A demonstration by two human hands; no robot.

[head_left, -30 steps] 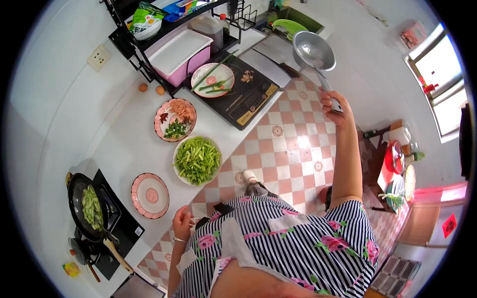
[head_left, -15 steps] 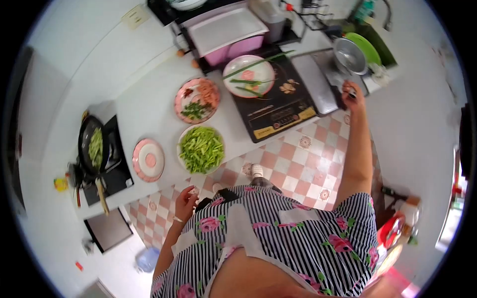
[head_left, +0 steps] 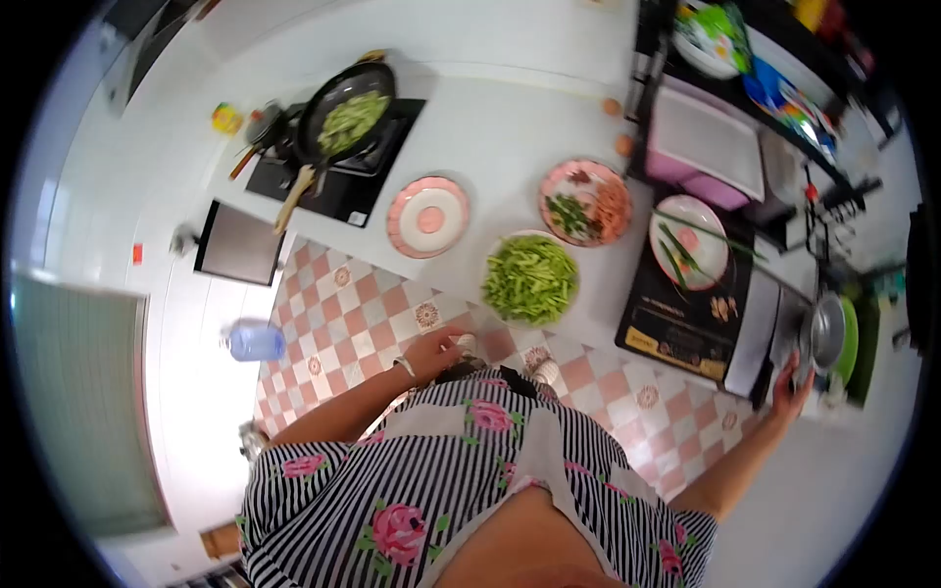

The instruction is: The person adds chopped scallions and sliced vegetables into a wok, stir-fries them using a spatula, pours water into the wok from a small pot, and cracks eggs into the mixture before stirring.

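Observation:
At the far right, my right hand (head_left: pixel 790 390) is closed on the handle of a metal ladle-like pan (head_left: pixel 825 331), whose bowl sits beside a green basin (head_left: pixel 849 338) at the sink. My left hand (head_left: pixel 434 354) hangs over the floor in front of the counter, fingers partly curled, with nothing visible in it. Nearest to it on the counter are a bowl of chopped green vegetable (head_left: pixel 530 279) and a pink-rimmed plate (head_left: pixel 428 218). A black wok (head_left: pixel 346 110) with pale green food rests on the stove at the upper left.
A plate of chopped ingredients (head_left: pixel 586 203) lies beside the bowl. Another plate with green stalks (head_left: pixel 689 242) is on the black induction cooker (head_left: pixel 676 318). Two eggs (head_left: pixel 623 145) lie near the black shelf, which holds a pink bin (head_left: pixel 706 145). A knife is near the cooker's right side.
The view has swung toward the stove. My right hand has brought the metal pan from over the floor to the sink side. My left hand still hangs by my body.

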